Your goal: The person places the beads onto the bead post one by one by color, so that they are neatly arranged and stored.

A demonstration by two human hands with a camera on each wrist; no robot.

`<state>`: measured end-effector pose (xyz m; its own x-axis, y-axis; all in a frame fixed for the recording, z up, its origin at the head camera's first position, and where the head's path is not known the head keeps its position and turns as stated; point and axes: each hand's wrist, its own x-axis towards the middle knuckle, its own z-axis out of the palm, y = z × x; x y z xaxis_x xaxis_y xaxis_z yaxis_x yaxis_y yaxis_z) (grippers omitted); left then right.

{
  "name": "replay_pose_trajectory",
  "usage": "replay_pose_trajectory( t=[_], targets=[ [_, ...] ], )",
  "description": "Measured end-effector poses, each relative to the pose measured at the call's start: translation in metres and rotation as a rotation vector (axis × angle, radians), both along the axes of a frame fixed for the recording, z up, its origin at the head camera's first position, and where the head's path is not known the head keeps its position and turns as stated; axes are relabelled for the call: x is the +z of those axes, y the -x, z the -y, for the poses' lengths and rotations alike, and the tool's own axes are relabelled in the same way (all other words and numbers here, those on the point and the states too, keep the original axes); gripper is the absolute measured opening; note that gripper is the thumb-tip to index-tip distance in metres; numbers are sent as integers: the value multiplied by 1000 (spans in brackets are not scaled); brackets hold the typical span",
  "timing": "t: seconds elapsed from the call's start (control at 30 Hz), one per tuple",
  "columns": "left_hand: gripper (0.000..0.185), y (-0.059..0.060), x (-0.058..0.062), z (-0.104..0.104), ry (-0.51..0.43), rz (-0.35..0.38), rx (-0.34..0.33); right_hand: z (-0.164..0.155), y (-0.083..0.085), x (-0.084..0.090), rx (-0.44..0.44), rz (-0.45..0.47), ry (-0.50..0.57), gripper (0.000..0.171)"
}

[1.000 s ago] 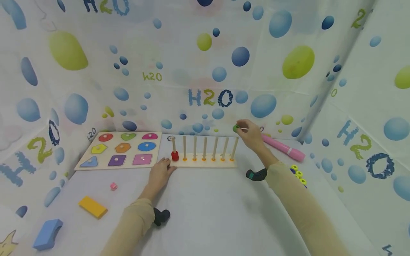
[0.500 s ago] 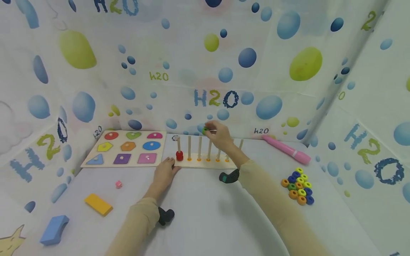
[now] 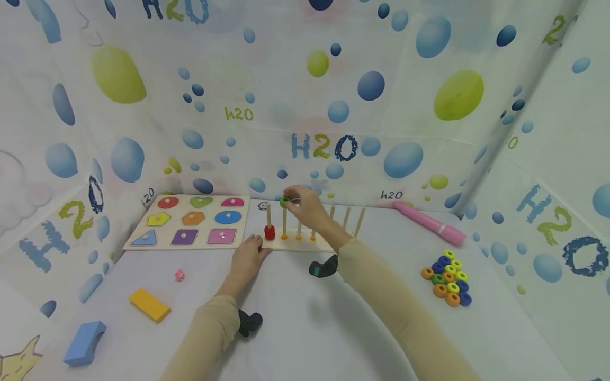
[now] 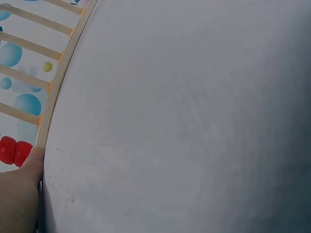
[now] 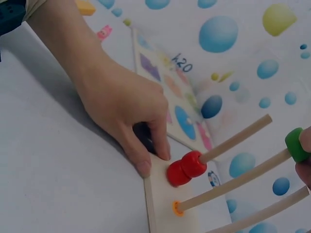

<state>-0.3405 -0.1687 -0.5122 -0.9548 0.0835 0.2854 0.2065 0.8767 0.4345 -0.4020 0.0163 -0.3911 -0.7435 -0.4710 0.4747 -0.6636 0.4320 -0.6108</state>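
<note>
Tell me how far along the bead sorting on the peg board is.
Early stage. Done: red beads sit on the first peg. In hand: the right hand pinches a green bead at the top of the second peg, while the left hand holds down the board's corner. Left: the pile of beads on the table, with the other pegs bare.

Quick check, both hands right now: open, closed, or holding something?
Left hand: fingers press on the corner of the peg board, gripping nothing.
Right hand: pinches a green ring at the top of the second peg.
</note>
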Motion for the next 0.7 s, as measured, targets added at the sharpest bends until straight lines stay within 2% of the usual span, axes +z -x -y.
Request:
replay_pose_trajectory(
  t=[0.2, 0.43, 0.7],
  targets=[
    [42, 1, 0, -3, -7, 5, -12, -1, -1, 2, -47, -13, -47, 25],
    [41, 2, -3, -1, 1, -25, -3, -2, 2, 0, -86, -32, -71, 24],
    [41, 1, -1, -1, -2, 2, -10, -14, 4, 3, -92, -29, 25, 23]
  ],
)
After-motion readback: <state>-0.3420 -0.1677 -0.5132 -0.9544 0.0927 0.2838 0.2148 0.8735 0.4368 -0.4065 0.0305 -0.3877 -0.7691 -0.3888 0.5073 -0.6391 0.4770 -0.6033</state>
